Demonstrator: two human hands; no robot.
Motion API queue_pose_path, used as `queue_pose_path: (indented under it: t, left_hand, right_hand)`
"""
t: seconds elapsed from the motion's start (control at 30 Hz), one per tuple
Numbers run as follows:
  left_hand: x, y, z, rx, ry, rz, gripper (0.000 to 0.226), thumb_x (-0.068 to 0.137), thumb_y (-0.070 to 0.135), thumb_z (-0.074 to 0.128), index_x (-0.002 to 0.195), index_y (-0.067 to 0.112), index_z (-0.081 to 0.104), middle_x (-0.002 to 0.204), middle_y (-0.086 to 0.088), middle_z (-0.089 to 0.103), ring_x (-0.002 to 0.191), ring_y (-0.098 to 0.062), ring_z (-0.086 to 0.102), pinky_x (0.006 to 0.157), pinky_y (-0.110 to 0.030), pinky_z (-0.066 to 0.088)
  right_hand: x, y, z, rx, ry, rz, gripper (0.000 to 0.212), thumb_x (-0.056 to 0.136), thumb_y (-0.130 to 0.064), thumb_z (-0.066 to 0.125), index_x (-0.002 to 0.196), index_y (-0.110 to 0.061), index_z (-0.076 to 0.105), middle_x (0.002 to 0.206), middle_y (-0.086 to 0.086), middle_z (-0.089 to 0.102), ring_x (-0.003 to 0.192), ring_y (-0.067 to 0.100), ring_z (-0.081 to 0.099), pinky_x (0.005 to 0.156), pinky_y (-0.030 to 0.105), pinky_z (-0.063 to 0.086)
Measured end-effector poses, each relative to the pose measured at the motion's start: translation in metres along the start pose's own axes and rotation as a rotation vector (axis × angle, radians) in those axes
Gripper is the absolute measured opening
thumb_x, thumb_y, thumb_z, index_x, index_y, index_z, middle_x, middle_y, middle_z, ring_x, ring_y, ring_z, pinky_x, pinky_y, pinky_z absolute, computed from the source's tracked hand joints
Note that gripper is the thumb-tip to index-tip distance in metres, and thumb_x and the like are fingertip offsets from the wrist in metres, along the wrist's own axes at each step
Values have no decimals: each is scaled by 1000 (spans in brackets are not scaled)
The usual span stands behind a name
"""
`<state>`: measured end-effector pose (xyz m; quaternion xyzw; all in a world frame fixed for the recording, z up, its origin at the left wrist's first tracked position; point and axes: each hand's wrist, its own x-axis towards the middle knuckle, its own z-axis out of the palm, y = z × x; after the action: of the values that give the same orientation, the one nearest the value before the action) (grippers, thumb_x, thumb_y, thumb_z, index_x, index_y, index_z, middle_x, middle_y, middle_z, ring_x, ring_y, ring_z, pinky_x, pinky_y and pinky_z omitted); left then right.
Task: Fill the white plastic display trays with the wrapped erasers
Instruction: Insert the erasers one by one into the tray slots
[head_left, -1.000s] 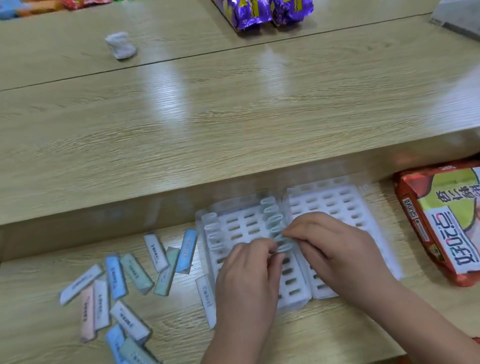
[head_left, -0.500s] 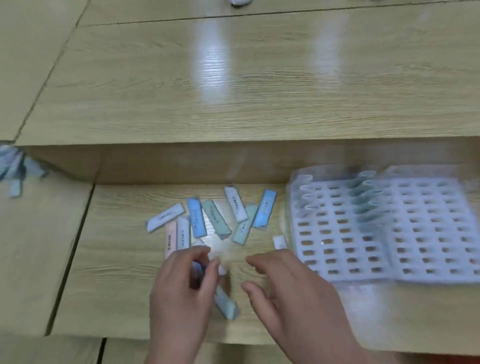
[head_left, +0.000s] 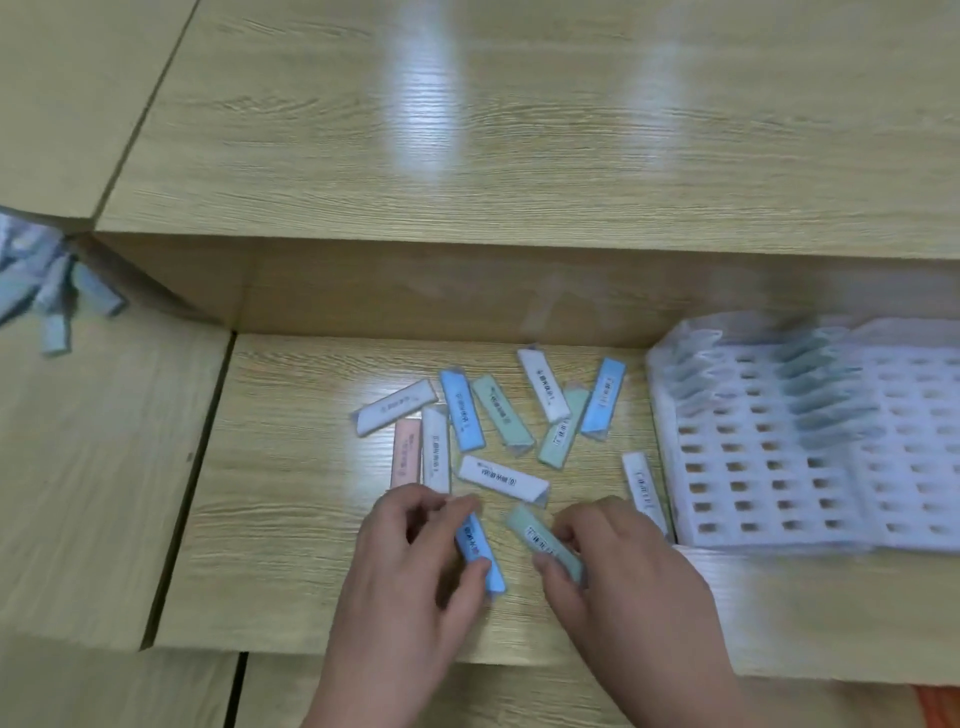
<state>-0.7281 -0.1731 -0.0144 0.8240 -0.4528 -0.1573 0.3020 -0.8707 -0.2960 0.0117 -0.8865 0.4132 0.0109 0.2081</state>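
A blue wrapped eraser (head_left: 482, 556) is pinched between the thumb and curled fingers of the left hand (head_left: 410, 566). A green wrapped eraser (head_left: 540, 538) is gripped likewise by the right hand (head_left: 623, 566), both near the front of the wooden desk (head_left: 291, 519). More loose erasers (head_left: 493, 415) are scattered just beyond the hands, and the white plastic display trays (head_left: 727, 467) are seen to their right, blurred.
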Motion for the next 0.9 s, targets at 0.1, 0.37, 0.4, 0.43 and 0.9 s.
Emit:
queue_pose_path:
  t: [0.1,0.37,0.4,0.43,0.9]
  left_hand:
    - [7,0,-8,105,-162,125,49,69,33,86,116,29,72,127,-4,51,92,-18,58,73,-32,55]
    - [17,-16,-17,215,-449,343,72,57,33,94,122,42,65,146,-2,48,88,-9,51,64,-25,50]
    - [17,-20,-17,208,-465,346,75,59,35,93,126,46,61,149,0,45,92,-8,49,68,-24,49]
    - [17,-22,-18,169,-459,302,76,63,40,90,129,54,55,150,7,44,98,-7,50,74,-25,50]
    - [45,12,-6,336,-293,259,34,78,59,47,87,31,65,116,3,56,58,-20,65,33,-28,43]
  right_hand:
    - [1,5,-3,44,-17,44,19,79,-42,73,84,-34,57,79,-14,55,76,11,56,54,28,43]
    - [-14,23,-25,525,75,101,16,78,-43,74,91,-45,66,87,-23,65,76,3,61,61,12,45]
    - [-16,27,-31,590,111,100,18,78,-40,74,93,-46,67,87,-21,67,73,3,61,61,8,44]
    - [-17,33,-38,639,149,96,18,78,-38,71,94,-47,68,88,-19,68,71,4,62,62,6,43]
    - [-4,175,-113,673,410,210,25,80,-38,67,104,-39,60,85,-9,65,78,14,66,70,19,54]
